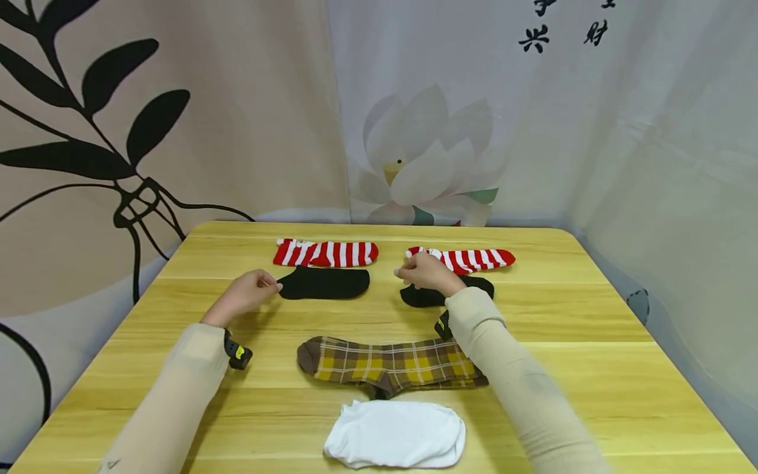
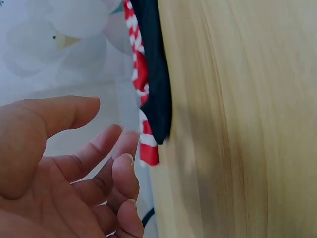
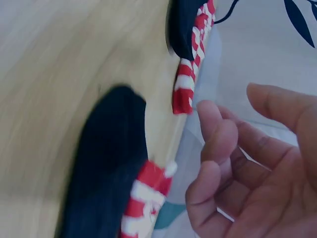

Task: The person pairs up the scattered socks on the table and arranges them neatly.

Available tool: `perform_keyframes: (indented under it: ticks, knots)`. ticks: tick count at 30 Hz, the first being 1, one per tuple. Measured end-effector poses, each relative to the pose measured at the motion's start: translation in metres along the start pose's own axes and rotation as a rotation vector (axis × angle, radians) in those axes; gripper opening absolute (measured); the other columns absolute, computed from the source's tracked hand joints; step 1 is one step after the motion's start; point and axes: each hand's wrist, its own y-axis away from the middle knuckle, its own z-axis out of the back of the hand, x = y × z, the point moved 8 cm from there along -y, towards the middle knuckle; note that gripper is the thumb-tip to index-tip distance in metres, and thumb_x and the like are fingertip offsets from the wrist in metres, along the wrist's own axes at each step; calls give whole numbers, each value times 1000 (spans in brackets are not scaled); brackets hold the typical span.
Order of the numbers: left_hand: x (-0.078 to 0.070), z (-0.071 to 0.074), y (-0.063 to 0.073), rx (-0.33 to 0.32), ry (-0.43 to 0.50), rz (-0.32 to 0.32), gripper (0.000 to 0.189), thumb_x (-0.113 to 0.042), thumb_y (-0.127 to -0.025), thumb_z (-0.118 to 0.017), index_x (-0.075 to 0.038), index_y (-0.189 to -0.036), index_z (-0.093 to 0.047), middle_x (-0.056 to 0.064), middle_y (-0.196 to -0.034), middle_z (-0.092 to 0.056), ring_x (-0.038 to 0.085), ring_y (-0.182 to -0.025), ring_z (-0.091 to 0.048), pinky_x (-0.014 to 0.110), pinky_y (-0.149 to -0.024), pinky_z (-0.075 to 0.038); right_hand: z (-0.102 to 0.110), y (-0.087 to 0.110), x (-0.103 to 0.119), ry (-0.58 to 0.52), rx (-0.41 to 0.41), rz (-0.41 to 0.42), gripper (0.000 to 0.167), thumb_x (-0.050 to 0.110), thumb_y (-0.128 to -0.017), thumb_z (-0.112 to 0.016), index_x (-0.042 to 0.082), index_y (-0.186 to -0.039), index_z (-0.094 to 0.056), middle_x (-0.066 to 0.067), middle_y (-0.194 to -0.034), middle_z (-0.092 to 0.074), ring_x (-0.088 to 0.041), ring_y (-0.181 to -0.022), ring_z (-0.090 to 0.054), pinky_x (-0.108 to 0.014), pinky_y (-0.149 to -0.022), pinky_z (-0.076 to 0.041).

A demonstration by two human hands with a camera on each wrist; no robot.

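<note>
Left hand (image 1: 244,297) and right hand (image 1: 429,272) hover loose, empty, by black ankle socks (image 1: 324,284), probably mid-sorting, so next grab needs a pinch.

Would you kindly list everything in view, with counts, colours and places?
Striped socks: 2, red and white, far side of the table, one left, one right
Black socks: 2, black, just nearer than the striped ones
Plaid sock: at least 1, brown and yellow, mid-table
White sock: at least 1, white, nearest the viewer
Table: 1, yellowish wood, under the socks
Backdrop: count unclear, beige and pale grey, printed, behind the table
Wrist devices: 2, black, one per wrist
Sleeves: 2, beige, on the forearms
Left hand: 1, bare, beside the left black sock
Right hand: 1, bare, above the right socks
</note>
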Motion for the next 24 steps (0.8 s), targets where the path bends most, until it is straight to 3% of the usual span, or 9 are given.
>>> perform_keyframes:
  ticks: [4, 8, 9, 11, 13, 16, 17, 24]
  knots:
    - [5, -1, -6, 7, 9, 33, 40, -32, -100, -50, 4, -118, -52, 23, -111, -58, 26, -87, -56, 32, -69, -46, -14, -13, 8, -23, -5, -6, 35, 30, -98, -55, 1, -110, -71, -17, -103, -70, -32, -90, -66, -38, -80, -52]
    - [9, -3, -11, 14, 8, 61, 40, -31, -100, -50, 4, -120, -50, 22, -110, -58, 26, -88, -55, 32, -70, -45, -27, -23, 16, -7, -3, -8, 32, 28, -98, -56, 2, -105, -73, -14, -102, -71, -25, -81, -66, -31, -69, -51]
    - [10, -3, -13, 13, 4, 66, 40, -30, -99, -50, 4, -121, -50, 22, -111, -57, 27, -89, -54, 33, -71, -45, -30, -26, 18, 2, -2, -6, 32, 28, -98, -56, 2, -104, -73, -14, -100, -72, -22, -73, -64, -29, -64, -49]
    - [12, -3, -16, 11, -8, 78, 41, -30, -99, -50, 4, -122, -49, 24, -113, -56, 28, -90, -54, 34, -72, -45, -34, -32, 22, 8, -6, 2, 33, 27, -98, -55, 1, -90, -74, -9, -76, -68, -17, -55, -53, -26, -53, -41]
    - [15, -3, -19, 9, -17, 87, 43, -30, -99, -50, 5, -123, -48, 26, -118, -55, 31, -94, -54, 37, -74, -45, -37, -38, 26, 4, -29, 9, 39, 26, -97, -56, 2, -69, -66, -3, -55, -52, -12, -45, -35, -24, -46, -31]
    - [19, -3, -23, 7, -35, 100, 44, -30, -98, -50, 6, -124, -48, 29, -123, -53, 33, -98, -54, 40, -77, -46, -42, -46, 31, -7, -54, 13, 49, 25, -97, -58, 9, -53, -44, 4, -49, -21, -10, -44, -18, -25, -44, -20]
    - [20, -3, -23, 8, -41, 102, 44, -30, -98, -51, 6, -124, -48, 30, -125, -52, 34, -99, -54, 41, -77, -46, -44, -48, 33, -7, -63, 11, 50, 25, -96, -58, 13, -52, -37, 4, -50, -19, -10, -45, -16, -25, -45, -19]
    - [23, -6, -29, 7, -46, 95, 40, -28, -98, -53, 6, -119, -52, 27, -120, -55, 30, -93, -53, 38, -75, -45, -54, -58, 34, 21, -88, -32, 54, 24, -94, -63, 12, -50, -33, 2, -50, -18, -11, -45, -14, -26, -44, -18]
